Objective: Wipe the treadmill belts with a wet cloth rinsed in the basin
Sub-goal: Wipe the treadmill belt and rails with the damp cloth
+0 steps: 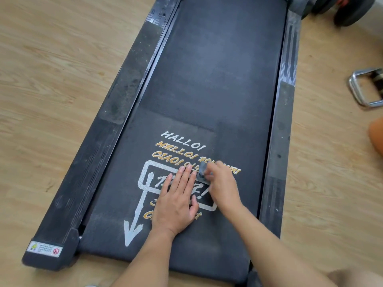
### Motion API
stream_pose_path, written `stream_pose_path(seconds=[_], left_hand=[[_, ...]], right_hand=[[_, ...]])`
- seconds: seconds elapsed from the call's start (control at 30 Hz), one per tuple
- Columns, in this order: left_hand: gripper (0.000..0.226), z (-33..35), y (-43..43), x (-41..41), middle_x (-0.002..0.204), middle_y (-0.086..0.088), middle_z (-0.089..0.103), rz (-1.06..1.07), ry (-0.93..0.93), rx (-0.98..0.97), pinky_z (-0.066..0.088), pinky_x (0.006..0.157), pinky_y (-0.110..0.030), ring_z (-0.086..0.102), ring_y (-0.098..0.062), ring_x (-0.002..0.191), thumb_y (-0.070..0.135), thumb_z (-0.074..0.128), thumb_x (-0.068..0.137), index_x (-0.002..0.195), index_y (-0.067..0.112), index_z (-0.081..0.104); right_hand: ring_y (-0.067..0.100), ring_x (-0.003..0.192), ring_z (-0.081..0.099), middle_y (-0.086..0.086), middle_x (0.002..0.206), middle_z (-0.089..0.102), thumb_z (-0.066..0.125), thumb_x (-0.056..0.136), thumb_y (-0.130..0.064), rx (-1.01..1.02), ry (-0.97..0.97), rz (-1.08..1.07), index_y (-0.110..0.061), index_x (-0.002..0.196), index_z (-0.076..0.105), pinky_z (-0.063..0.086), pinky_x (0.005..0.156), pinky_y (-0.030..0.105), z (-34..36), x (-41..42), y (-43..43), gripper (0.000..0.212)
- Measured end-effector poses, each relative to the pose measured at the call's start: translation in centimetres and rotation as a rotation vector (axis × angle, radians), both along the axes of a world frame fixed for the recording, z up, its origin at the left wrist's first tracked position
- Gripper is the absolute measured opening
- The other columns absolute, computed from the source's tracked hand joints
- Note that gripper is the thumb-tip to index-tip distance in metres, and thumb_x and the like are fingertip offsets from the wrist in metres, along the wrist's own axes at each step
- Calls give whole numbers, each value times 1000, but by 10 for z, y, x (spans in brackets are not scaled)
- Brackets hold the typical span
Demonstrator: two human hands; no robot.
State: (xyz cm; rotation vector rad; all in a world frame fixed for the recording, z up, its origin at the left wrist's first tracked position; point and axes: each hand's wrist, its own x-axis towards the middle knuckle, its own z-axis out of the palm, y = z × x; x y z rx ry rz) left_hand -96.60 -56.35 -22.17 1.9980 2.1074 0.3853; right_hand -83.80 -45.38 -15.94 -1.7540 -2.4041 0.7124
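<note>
The right hand [222,183] clenches a small grey cloth [202,169], bunched just ahead of its knuckles on the treadmill belt [207,79], left hand [176,201] flat beside; soft, limp, likely wet, it seems best gripped wadded

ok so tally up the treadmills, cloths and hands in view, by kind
treadmill: 1
cloth: 1
hands: 2, left hand flat on the belt, right hand pinching the cloth
total: 4
</note>
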Motion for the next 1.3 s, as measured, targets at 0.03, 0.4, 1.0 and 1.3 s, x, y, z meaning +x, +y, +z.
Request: stream_pose_path(seconds=[0.03,0.4,1.0,1.3], left_hand=[[77,0,0,0,177,-3,12,3,2,-1,27,128,-50,13,-19,163,38,47,98,167,13,26],[74,0,-2,-1,177,-4,13,-13,23,3,24,129,-50,12,-20,164,38,46,99,166,11,29],[54,11,-62,-97,163,-8,44,327,71,103,37,119,-53,44,-30,149,18,55,95,148,5,53],[57,9,-61,-92,163,-6,44,360,113,34,42,112,-50,41,-26,148,24,53,93,148,9,54]], right_hand=[[27,89,52,-4,90,51,56,80,11,35,12,-28,-22,88,58,48,68,42,-3,-8,29,34],[29,88,52,-2,93,54,60,88,1,11,19,110,-21,91,56,50,73,47,-3,-13,49,23],[35,96,58,8,97,59,62,87,-2,67,-7,-19,-18,89,64,42,73,37,2,-47,142,17],[17,89,46,-12,93,46,63,86,-2,-152,-7,618,-33,87,50,52,68,44,2,-19,-21,33]])
